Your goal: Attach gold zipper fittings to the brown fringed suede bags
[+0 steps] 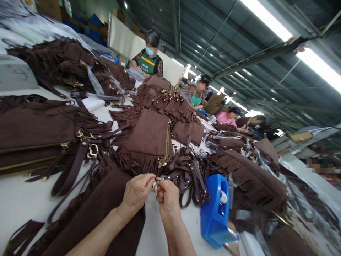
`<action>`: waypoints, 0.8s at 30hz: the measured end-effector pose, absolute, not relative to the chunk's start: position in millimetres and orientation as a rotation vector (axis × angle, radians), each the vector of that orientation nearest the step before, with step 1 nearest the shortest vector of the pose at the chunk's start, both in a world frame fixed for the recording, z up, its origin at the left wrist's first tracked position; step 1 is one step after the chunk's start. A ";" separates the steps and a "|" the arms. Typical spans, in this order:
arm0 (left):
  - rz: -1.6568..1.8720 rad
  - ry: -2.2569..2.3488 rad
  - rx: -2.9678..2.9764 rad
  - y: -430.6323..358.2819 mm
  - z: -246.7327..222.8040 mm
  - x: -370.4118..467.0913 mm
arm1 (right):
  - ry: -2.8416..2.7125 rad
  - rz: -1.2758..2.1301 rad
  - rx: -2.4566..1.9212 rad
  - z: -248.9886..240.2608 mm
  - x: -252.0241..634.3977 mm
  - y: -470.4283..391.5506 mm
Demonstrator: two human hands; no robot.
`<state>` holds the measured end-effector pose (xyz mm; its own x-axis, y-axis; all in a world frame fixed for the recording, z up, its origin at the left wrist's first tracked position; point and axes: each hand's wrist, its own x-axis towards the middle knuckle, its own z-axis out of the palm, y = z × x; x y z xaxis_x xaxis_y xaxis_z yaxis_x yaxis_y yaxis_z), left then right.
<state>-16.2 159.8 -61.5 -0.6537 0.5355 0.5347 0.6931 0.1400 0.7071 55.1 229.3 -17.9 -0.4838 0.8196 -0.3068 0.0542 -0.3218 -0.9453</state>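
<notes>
I see left hand [137, 190] and right hand [168, 197] together, pinching 1 small gold-coloured piece [158, 179] near a blue plastic tape dispenser [209, 213].

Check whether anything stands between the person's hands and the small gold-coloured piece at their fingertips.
Nothing visible does: the left hand and right hand both pinch the small gold-coloured piece directly. The blue tape dispenser stands off to the right.

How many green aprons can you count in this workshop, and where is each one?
2: a dark green apron just beyond the piled brown fringed bags, and a brighter green apron farther back, to its right. Others may be hidden.
</notes>
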 end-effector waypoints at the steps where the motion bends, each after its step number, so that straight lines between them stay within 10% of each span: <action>1: -1.589 -2.296 -1.218 159.9 -60.1 -15.8 | -1.362 1.867 -1.149 -19.4 54.0 229.0; 24: -2.475 -2.538 -0.910 159.0 -33.8 -19.5 | -1.636 1.701 -1.043 -19.5 70.3 226.6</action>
<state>-19.5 159.0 -33.8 -0.7532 0.6571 -0.0294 -0.0129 0.0299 0.9995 70.3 226.6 -19.5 -0.5444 0.8245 -0.1546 0.1225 -0.1041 -0.9870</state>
